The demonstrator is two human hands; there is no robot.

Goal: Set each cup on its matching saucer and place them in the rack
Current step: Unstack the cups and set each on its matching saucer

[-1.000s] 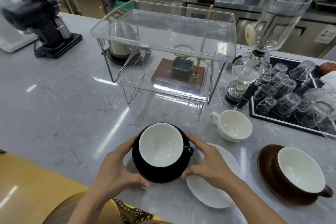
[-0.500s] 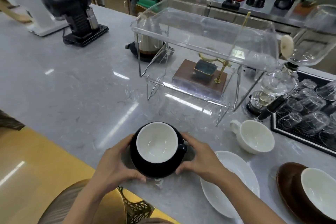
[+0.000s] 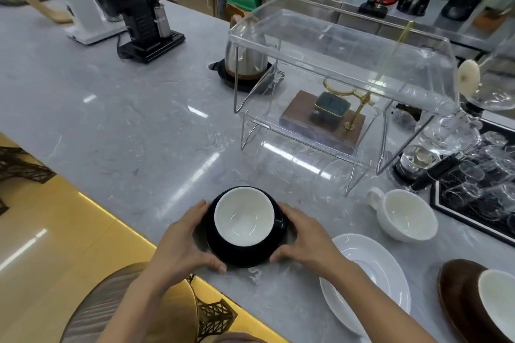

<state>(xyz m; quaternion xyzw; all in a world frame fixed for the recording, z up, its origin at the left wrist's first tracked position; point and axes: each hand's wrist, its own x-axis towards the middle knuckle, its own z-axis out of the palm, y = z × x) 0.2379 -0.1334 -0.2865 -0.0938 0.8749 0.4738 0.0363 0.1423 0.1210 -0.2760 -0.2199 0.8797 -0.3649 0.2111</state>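
Observation:
A black cup [image 3: 243, 216] with a white inside sits on a black saucer [image 3: 237, 255] near the counter's front edge. My left hand [image 3: 185, 239] grips the saucer's left rim and my right hand [image 3: 305, 238] grips its right rim. A white cup [image 3: 405, 218] stands alone to the right, behind an empty white saucer [image 3: 370, 278]. At the far right a brown cup [image 3: 498, 303] rests on a brown saucer [image 3: 457, 292]. The clear two-tier rack [image 3: 342, 64] stands behind, its shelves bare.
A wooden-based brass stand [image 3: 326, 117] shows behind the rack. A kettle [image 3: 245, 53] and black grinder [image 3: 139, 14] stand at the back left. A siphon brewer [image 3: 457, 131] and a tray of upturned glasses [image 3: 485, 192] crowd the right.
The view has swung left. Both hands still hold the black saucer with its cup, which stays near the counter's front edge.

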